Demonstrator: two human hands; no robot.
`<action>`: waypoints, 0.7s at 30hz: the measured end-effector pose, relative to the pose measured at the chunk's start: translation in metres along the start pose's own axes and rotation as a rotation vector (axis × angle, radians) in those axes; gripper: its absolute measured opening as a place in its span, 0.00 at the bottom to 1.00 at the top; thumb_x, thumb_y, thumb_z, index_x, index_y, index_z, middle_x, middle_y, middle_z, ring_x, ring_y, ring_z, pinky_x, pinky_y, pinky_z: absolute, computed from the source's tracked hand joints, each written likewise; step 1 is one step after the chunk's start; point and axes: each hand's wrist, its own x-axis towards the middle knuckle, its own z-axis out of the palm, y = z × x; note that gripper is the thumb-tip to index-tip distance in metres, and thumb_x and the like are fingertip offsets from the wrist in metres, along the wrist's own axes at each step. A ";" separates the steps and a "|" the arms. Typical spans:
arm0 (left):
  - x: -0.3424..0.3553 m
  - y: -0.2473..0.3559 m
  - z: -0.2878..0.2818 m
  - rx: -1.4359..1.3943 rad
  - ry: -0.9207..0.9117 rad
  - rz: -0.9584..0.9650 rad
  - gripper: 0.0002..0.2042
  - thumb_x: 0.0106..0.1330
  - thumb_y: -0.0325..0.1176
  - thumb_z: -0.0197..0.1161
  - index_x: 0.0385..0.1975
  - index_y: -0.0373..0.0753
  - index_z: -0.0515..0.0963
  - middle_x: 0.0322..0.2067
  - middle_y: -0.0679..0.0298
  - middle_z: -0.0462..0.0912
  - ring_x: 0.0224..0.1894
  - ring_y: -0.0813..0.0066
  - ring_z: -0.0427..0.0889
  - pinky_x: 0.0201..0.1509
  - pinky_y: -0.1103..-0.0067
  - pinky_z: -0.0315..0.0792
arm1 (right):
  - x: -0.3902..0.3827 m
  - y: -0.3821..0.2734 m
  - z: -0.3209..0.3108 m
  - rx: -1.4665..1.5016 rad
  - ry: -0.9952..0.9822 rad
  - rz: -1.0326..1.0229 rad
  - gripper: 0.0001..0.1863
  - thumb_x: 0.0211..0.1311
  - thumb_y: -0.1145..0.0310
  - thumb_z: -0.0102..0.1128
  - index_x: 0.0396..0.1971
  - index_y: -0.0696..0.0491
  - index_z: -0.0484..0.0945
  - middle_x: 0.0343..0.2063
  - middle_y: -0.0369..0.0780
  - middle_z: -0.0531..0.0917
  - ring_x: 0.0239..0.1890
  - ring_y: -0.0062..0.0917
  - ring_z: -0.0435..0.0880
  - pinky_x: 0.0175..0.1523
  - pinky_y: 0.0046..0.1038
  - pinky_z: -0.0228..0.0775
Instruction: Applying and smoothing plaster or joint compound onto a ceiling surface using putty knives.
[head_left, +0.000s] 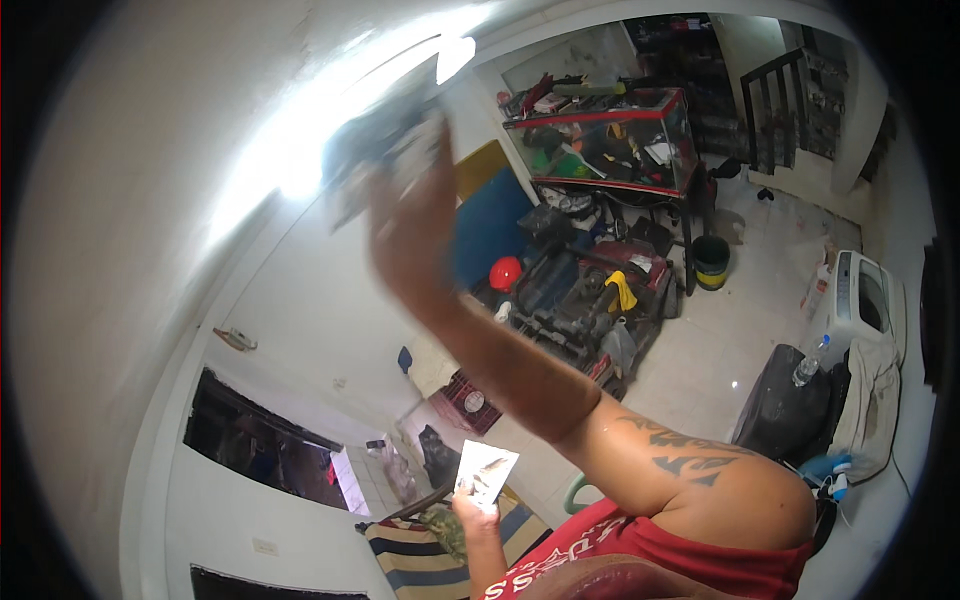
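Observation:
My right hand (410, 225) is raised high toward the wall and the bright light, smeared by motion. Its fingers close around a blurred grey and whitish flat thing (385, 135), whose kind I cannot make out. Low in the view, my left hand (477, 510) grips a white flat square piece (487, 470) with dark grey smears on its face. The square is held upright by its lower edge, well apart from the right hand.
A glowing tube light (300, 150) runs along the upper wall. Beyond my arm stand a red-edged glass tank (600, 150) full of clutter, a red helmet (505, 273), a dark bucket (711, 262) and a white washing machine (855, 300). A striped seat (415, 560) is below.

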 end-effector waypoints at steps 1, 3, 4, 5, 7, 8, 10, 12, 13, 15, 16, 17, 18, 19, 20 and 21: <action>-0.001 -0.001 -0.001 -0.010 0.012 0.003 0.05 0.51 0.23 0.46 0.27 0.33 0.68 0.23 0.61 0.72 0.25 0.71 0.73 0.29 0.78 0.70 | 0.008 0.021 -0.003 0.030 -0.002 0.052 0.26 0.46 0.75 0.47 0.47 0.68 0.54 0.36 0.48 0.65 0.38 0.31 0.67 0.48 0.30 0.59; 0.000 -0.003 -0.010 0.002 0.001 -0.015 0.03 0.51 0.23 0.46 0.25 0.34 0.67 0.20 0.63 0.70 0.21 0.74 0.71 0.25 0.80 0.69 | 0.044 0.040 -0.005 0.846 0.086 0.734 0.20 0.40 0.80 0.51 0.39 0.64 0.62 0.34 0.42 0.68 0.34 0.25 0.69 0.41 0.28 0.66; 0.000 -0.003 -0.012 0.016 -0.021 -0.026 0.02 0.51 0.23 0.47 0.23 0.36 0.67 0.18 0.65 0.69 0.18 0.76 0.70 0.21 0.82 0.67 | 0.064 0.062 -0.011 0.865 -0.034 0.922 0.16 0.38 0.81 0.52 0.33 0.61 0.66 0.29 0.41 0.70 0.33 0.26 0.70 0.39 0.29 0.68; 0.000 -0.006 -0.008 0.017 -0.029 -0.033 0.02 0.51 0.23 0.47 0.23 0.36 0.67 0.18 0.65 0.69 0.18 0.76 0.70 0.21 0.82 0.67 | 0.076 0.096 -0.014 0.541 -0.266 0.715 0.12 0.39 0.78 0.54 0.30 0.61 0.69 0.27 0.41 0.72 0.33 0.26 0.72 0.38 0.31 0.69; 0.000 -0.008 -0.003 0.061 0.039 -0.024 0.02 0.51 0.23 0.47 0.20 0.37 0.66 0.15 0.67 0.67 0.14 0.79 0.67 0.16 0.85 0.63 | 0.100 0.107 -0.013 0.847 -0.133 0.963 0.12 0.45 0.75 0.53 0.31 0.63 0.68 0.32 0.42 0.73 0.35 0.26 0.72 0.41 0.28 0.68; 0.004 -0.010 -0.007 0.057 0.042 -0.020 0.02 0.51 0.23 0.47 0.20 0.37 0.66 0.15 0.67 0.67 0.14 0.79 0.67 0.16 0.85 0.63 | 0.109 0.102 -0.013 1.005 -0.019 1.177 0.12 0.46 0.75 0.52 0.33 0.64 0.68 0.35 0.43 0.72 0.37 0.26 0.72 0.43 0.28 0.66; 0.015 -0.016 -0.016 0.077 0.001 -0.004 0.02 0.52 0.23 0.46 0.21 0.37 0.66 0.16 0.67 0.67 0.15 0.79 0.67 0.15 0.85 0.63 | 0.116 0.111 -0.011 0.959 -0.095 1.167 0.14 0.47 0.74 0.49 0.34 0.65 0.66 0.36 0.45 0.71 0.38 0.30 0.71 0.44 0.31 0.65; 0.005 -0.020 0.020 0.079 0.037 -0.035 0.02 0.52 0.23 0.46 0.21 0.37 0.66 0.16 0.67 0.67 0.15 0.79 0.67 0.15 0.85 0.63 | 0.135 0.121 -0.012 0.854 -0.237 1.117 0.17 0.49 0.71 0.43 0.37 0.67 0.63 0.37 0.51 0.69 0.39 0.36 0.70 0.46 0.36 0.63; 0.002 -0.021 0.031 0.082 0.088 -0.047 0.03 0.52 0.23 0.46 0.21 0.37 0.66 0.16 0.67 0.67 0.15 0.79 0.66 0.14 0.85 0.62 | 0.140 0.126 -0.010 0.809 -0.308 1.102 0.18 0.49 0.70 0.40 0.39 0.68 0.62 0.38 0.53 0.68 0.40 0.39 0.69 0.48 0.39 0.62; 0.008 -0.027 0.025 0.061 0.016 -0.066 0.03 0.52 0.23 0.45 0.21 0.37 0.66 0.16 0.67 0.67 0.15 0.79 0.66 0.15 0.85 0.63 | 0.147 0.134 -0.005 0.757 -0.414 1.079 0.20 0.50 0.69 0.37 0.40 0.69 0.59 0.39 0.56 0.67 0.42 0.43 0.68 0.49 0.42 0.61; 0.011 -0.030 0.024 0.043 -0.060 -0.085 0.03 0.52 0.23 0.45 0.21 0.37 0.67 0.16 0.67 0.67 0.15 0.79 0.67 0.15 0.85 0.63 | 0.150 0.136 -0.003 0.777 -0.436 1.085 0.20 0.50 0.70 0.37 0.41 0.69 0.59 0.39 0.56 0.66 0.42 0.43 0.68 0.49 0.41 0.61; 0.013 -0.032 0.024 0.041 -0.061 -0.085 0.03 0.52 0.23 0.45 0.21 0.37 0.67 0.16 0.67 0.67 0.15 0.79 0.67 0.15 0.85 0.63 | 0.152 0.139 0.001 0.793 -0.457 1.087 0.20 0.50 0.70 0.37 0.41 0.70 0.58 0.40 0.57 0.66 0.43 0.43 0.67 0.50 0.41 0.61; 0.013 -0.034 0.026 0.049 -0.065 -0.090 0.03 0.52 0.23 0.45 0.21 0.37 0.67 0.16 0.67 0.67 0.15 0.79 0.67 0.15 0.85 0.63 | 0.154 0.141 0.003 0.817 -0.470 1.098 0.20 0.51 0.70 0.36 0.41 0.70 0.58 0.41 0.57 0.65 0.44 0.43 0.67 0.50 0.40 0.60; 0.014 -0.036 0.027 0.058 -0.072 -0.097 0.03 0.52 0.23 0.45 0.22 0.37 0.67 0.16 0.67 0.67 0.15 0.80 0.67 0.15 0.86 0.63 | 0.157 0.144 0.006 0.844 -0.485 1.102 0.20 0.51 0.71 0.36 0.42 0.70 0.57 0.41 0.58 0.64 0.44 0.43 0.66 0.50 0.40 0.60; 0.015 -0.038 0.027 0.056 -0.076 -0.099 0.03 0.52 0.23 0.45 0.22 0.37 0.67 0.16 0.67 0.67 0.15 0.80 0.67 0.15 0.86 0.63 | 0.162 0.148 0.007 0.879 -0.506 1.109 0.20 0.51 0.71 0.36 0.42 0.70 0.57 0.42 0.58 0.64 0.45 0.43 0.66 0.50 0.40 0.60; 0.016 -0.040 0.026 0.048 -0.088 -0.108 0.03 0.51 0.23 0.45 0.21 0.37 0.67 0.16 0.67 0.67 0.15 0.80 0.67 0.15 0.86 0.63 | 0.166 0.150 0.008 0.924 -0.532 1.114 0.20 0.51 0.71 0.35 0.42 0.70 0.56 0.42 0.58 0.63 0.45 0.43 0.65 0.51 0.39 0.60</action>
